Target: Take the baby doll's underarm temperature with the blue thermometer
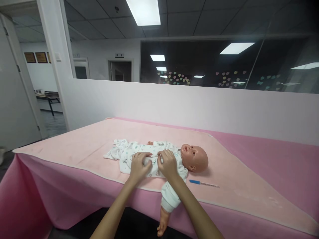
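A baby doll (198,158) lies on its back on a peach mat, head to the right. It wears a white patterned baby garment (126,162) with small snaps down the front. My left hand (140,167) rests over the garment's middle, thumb and fingers apart. Beside it, my right hand (168,164) has its fingers curled in a pinch at the garment's chest; the fabric at the fingertips is mostly hidden. One doll arm (163,220), its sleeve bunched up, hangs over the table's near edge under my right forearm.
A thermometer with a blue cap (194,181) lies right of the doll, near its head. The peach mat (82,146) covers a pink cloth (271,156) that drapes over the table edge. A white low wall (199,108) with glass above stands behind; a doorway is left.
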